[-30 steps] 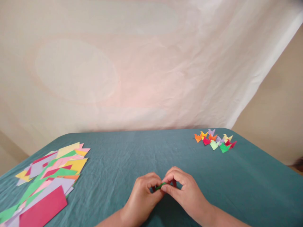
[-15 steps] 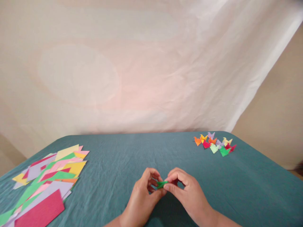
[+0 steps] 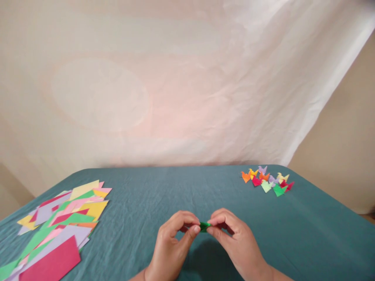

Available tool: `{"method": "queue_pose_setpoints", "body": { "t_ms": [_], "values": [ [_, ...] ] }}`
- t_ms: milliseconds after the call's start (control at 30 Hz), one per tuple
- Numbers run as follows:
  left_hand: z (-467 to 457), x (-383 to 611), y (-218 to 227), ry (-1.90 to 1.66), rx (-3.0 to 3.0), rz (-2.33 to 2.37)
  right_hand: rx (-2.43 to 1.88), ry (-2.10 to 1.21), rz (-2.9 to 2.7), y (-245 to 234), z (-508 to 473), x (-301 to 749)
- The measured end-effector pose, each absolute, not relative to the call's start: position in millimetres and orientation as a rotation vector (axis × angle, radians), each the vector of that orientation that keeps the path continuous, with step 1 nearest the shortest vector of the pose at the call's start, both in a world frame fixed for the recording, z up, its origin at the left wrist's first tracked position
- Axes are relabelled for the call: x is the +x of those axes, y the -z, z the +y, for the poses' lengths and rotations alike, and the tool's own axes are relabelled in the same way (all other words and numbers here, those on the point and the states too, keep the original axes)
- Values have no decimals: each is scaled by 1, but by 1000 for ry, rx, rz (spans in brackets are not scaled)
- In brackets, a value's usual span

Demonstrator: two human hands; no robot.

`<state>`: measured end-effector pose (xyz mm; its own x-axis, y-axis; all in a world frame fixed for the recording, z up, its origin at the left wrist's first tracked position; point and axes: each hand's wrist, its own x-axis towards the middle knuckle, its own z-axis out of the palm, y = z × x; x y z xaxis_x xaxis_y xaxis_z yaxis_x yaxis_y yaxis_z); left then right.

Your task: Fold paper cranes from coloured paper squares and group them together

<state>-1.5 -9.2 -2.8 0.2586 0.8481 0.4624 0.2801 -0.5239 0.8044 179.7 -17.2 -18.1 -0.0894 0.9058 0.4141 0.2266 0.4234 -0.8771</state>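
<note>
A small folded piece of green paper (image 3: 204, 226) is stretched between my two hands, just above the table's near part. My left hand (image 3: 175, 240) pinches its left end between thumb and fingers. At the other end, the thumb and fingertips of my right hand (image 3: 234, 238) are closed on the paper. Both fingertips cover its ends, so only the middle of the folded paper shows.
Loose sheets of coloured paper (image 3: 49, 259) lie spread over the left side of the dark green tablecloth (image 3: 146, 199). Several small folded paper birds (image 3: 266, 186) stand grouped at the back right. A pale cloth (image 3: 181, 86) hangs behind the table.
My left hand's fingers have shifted from around the green paper to a pinch at its left end. The paper has turned a little and shows a broader face. The view has tilted slightly.
</note>
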Motion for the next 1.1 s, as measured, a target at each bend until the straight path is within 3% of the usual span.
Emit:
{"method": "queue_pose_setpoints", "body": {
  "t_ms": [1100],
  "values": [
    [-9, 3, 1, -1116, 2010, 1103, -1054, -912, -1675, 18, -12, 183]
  ]
}}
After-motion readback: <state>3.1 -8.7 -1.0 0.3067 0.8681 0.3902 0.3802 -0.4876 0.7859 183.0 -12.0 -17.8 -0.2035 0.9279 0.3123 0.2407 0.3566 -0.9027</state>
